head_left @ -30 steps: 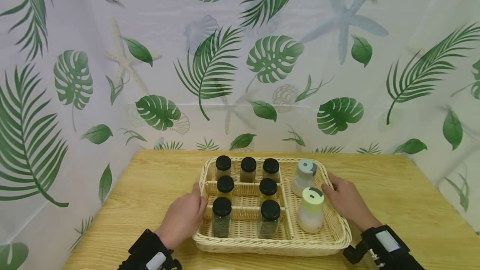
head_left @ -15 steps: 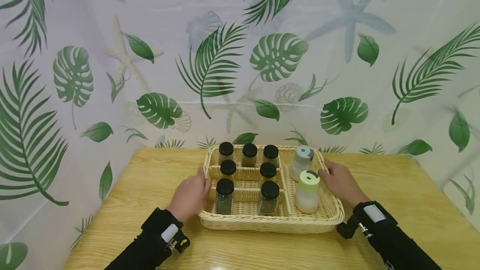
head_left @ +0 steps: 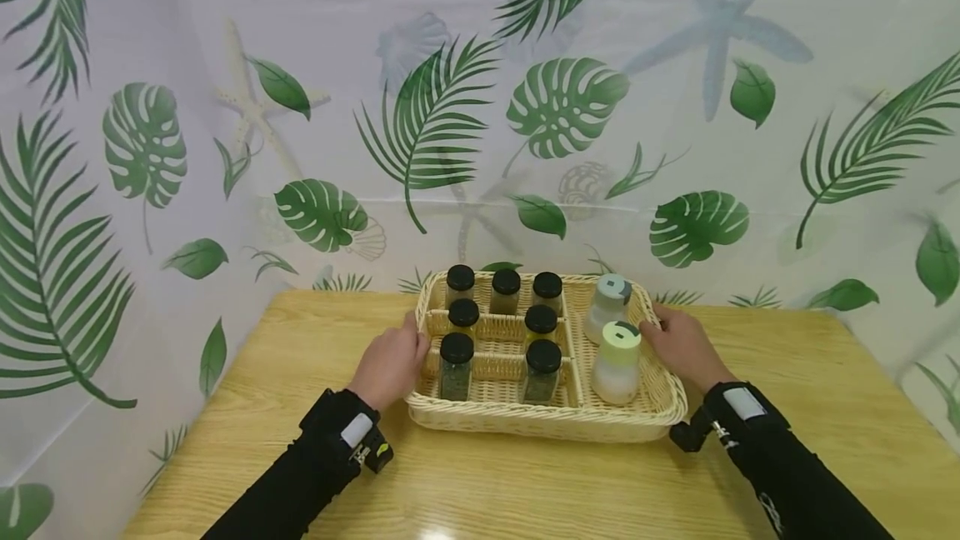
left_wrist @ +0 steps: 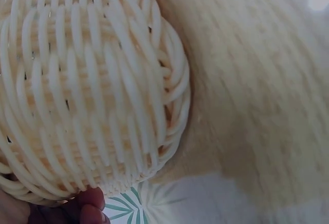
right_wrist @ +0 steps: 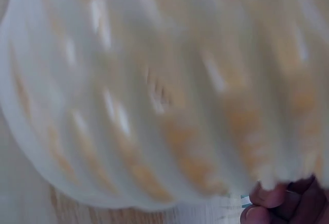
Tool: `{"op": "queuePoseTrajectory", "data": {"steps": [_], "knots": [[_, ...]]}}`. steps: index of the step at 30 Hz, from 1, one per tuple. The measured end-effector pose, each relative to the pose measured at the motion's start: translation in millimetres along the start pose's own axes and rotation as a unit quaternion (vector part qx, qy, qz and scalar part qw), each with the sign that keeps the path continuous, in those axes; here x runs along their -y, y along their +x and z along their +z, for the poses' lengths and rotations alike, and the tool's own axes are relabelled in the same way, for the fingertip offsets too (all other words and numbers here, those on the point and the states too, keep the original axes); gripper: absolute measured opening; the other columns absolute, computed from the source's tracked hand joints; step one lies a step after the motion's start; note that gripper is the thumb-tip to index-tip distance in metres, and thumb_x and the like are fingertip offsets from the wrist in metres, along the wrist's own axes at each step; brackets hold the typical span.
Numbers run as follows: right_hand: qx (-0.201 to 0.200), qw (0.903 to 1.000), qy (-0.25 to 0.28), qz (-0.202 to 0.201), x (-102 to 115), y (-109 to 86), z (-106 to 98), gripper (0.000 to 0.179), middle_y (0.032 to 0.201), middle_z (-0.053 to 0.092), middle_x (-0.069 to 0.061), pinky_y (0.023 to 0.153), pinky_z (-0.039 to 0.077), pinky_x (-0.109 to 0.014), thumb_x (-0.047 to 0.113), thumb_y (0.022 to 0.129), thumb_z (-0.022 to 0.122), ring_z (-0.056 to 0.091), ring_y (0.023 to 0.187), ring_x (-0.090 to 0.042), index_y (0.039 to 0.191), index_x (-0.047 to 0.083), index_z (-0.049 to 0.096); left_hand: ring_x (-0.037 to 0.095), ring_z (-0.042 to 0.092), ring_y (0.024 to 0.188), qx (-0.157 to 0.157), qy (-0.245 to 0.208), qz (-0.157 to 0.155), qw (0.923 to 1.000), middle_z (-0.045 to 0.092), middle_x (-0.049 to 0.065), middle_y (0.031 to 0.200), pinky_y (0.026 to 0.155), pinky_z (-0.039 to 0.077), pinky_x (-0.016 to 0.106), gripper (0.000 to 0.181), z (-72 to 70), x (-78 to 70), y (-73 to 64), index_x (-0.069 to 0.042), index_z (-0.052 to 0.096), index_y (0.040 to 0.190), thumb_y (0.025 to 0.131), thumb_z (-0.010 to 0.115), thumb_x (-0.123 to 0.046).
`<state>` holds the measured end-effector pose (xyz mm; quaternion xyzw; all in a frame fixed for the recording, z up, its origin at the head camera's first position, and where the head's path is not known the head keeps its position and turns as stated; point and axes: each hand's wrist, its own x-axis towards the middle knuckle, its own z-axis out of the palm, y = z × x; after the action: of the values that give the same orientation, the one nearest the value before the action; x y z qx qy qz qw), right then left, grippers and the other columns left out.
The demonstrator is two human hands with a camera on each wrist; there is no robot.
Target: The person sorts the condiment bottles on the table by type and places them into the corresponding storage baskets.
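Note:
A cream wicker basket [head_left: 540, 422] lies across the table, divided into compartments. My left hand [head_left: 390, 363] grips its left end, thumb over the rim. At the opposite end my right hand [head_left: 686, 348] holds the rim. Several spice jars [head_left: 455, 375] with black lids stand upright in the left compartments. The wide right compartment holds a shaker with a yellow-green lid [head_left: 617, 365] and one with a blue-grey lid [head_left: 609, 307]. Close to the left wrist camera is the woven wall [left_wrist: 77, 90], left fingertips [left_wrist: 92, 211] below it. Right fingertips [right_wrist: 264, 198] touch the basket's underside edge.
The wooden table [head_left: 495, 490] extends in front of the basket and to both sides. A white cloth backdrop [head_left: 450, 232] with green leaves hangs along the back edge, close behind the basket, and continues on both sides.
Both hands have moved the basket away from the body, toward the backdrop. Jars and shakers travelled upright with it, and both grips stayed on. The head view has shifted slightly.

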<state>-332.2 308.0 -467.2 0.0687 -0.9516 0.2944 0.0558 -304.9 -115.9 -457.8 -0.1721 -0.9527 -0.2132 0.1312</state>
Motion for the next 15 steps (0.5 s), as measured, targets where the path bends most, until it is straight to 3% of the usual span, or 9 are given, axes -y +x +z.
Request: {"op": "queuePoseTrajectory", "data": {"steps": [2,6,11,13,15], "knots": [[0.0,1.0,-0.001,-0.003,0.6,1.4,-0.6,0.052,0.093,0.063,-0.021,0.065,0.041,-0.038,0.02,0.1,0.043,0.052,0.077,-0.027,0.144,-0.006,0.034,0.016,0.035,0.039,-0.003,0.001,-0.005,1.0,0.031,-0.002,0.052,0.037,0.023,0.027,0.02,-0.1,0.6,1.1,0.008,0.05,0.102,0.097,0.047,-0.011],[0.013,0.9999,0.0,0.002,2.1,2.0,-1.8,0.055,0.082,0.062,-0.017,0.06,0.041,-0.035,0.023,0.1,0.043,0.053,0.071,-0.024,0.145,-0.005,0.031,0.016,0.038,0.039,0.01,0.0,-0.02,0.9998,0.034,-0.001,0.051,0.037,0.025,0.027,0.021,-0.5,1.8,2.3,0.007,0.051,0.102,0.097,0.046,-0.014],[0.028,0.9996,0.0,-0.006,-1.1,-1.6,-1.9,0.057,0.106,0.063,-0.027,0.067,0.048,-0.043,0.029,0.101,0.043,0.056,0.085,-0.029,0.147,-0.002,0.029,0.015,0.041,0.039,0.031,0.007,-0.04,0.9987,0.041,0.0,0.05,0.036,0.027,0.028,0.031,1.1,3.7,1.2,0.007,0.054,0.114,0.097,0.046,-0.018],[0.035,0.9994,-0.005,-0.007,-3.5,-3.0,-2.7,0.059,0.125,0.053,-0.032,0.08,0.048,-0.053,0.033,0.102,0.04,0.054,0.102,-0.037,0.147,-0.004,0.028,0.016,0.045,0.041,0.036,0.014,-0.043,0.9983,0.047,0.002,0.052,0.037,0.031,0.029,0.035,1.6,4.8,1.0,0.007,0.054,0.118,0.097,0.046,-0.02],[0.043,0.999,-0.011,-0.001,-4.6,-3.6,-4.0,0.062,0.134,0.044,-0.034,0.09,0.042,-0.061,0.038,0.103,0.035,0.045,0.115,-0.043,0.146,-0.006,0.028,0.018,0.051,0.047,0.036,0.022,-0.04,0.9983,0.056,0.007,0.058,0.04,0.04,0.033,0.038,1.2,6.0,0.6,0.007,0.055,0.12,0.097,0.047,-0.023]]}}
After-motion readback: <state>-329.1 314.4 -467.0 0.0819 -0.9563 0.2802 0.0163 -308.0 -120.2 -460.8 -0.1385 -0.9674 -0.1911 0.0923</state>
